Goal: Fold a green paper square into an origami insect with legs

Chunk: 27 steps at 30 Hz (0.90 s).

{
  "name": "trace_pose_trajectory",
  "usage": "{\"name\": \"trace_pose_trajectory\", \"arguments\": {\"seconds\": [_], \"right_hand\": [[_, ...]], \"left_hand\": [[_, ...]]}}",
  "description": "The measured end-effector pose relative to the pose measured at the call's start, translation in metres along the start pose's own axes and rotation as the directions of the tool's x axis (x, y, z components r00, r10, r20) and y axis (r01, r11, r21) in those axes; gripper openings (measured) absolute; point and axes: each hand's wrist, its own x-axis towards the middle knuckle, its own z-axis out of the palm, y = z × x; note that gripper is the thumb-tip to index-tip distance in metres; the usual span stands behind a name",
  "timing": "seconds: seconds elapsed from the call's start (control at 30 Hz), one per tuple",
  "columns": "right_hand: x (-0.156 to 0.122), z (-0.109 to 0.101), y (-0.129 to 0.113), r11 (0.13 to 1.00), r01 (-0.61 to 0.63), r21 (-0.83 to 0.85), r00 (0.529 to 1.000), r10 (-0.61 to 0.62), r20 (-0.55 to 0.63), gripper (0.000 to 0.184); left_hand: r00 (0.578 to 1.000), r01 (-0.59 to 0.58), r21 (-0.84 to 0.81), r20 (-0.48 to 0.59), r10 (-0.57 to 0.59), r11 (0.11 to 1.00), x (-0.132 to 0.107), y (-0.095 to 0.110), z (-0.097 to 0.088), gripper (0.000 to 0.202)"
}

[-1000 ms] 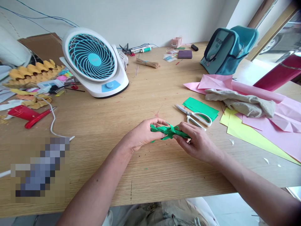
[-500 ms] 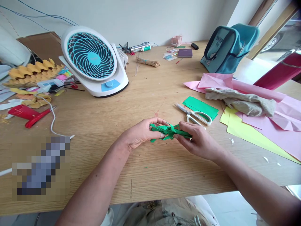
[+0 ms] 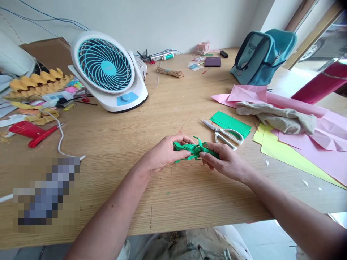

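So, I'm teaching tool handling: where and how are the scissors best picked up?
Probably by the white handles, with the right hand, once free of the green bundle, coming from the near right: the handles lie toward that side, while the blades point away to the left. One handle overlaps the green paper, so lift.

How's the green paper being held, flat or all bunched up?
Bunched up: the narrow, crinkled green paper strips are gathered between the left grip and the right grip, with ends poking out.
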Motion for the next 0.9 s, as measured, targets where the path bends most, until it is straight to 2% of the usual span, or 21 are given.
{"name": "trace_pose_trajectory", "arguments": {"seconds": [0.2, 0.4, 0.57, 0.7, 0.9], "right_hand": [[-0.001, 0.002, -0.002, 0.999, 0.006, -0.049, 1.000, -0.007, -0.025, 0.025], [-0.002, 0.004, -0.006, 0.979, 0.069, -0.190, 0.988, -0.094, -0.123, 0.014], [-0.002, 0.007, -0.007, 0.976, 0.055, -0.212, 0.972, -0.100, -0.211, 0.021], [-0.002, 0.011, -0.006, 0.972, 0.064, -0.226, 0.949, -0.130, -0.289, 0.019], [-0.002, 0.013, -0.006, 0.981, 0.025, -0.191, 0.953, -0.081, -0.292, 0.020]], "left_hand": [[0.999, -0.026, 0.097, -0.036, 0.029, 0.995, 0.001, 0.000, 0.003, 0.021], [1.000, 0.018, 0.134, 0.008, -0.020, 0.991, 0.000, 0.001, 0.003, 0.023], [0.999, -0.038, 0.210, -0.013, 0.042, 0.977, -0.002, 0.001, 0.007, 0.021], [0.997, -0.060, 0.256, -0.025, 0.069, 0.965, -0.003, 0.000, 0.008, 0.020], [0.997, -0.063, 0.239, -0.038, 0.074, 0.969, -0.002, -0.002, 0.010, 0.022]]}}
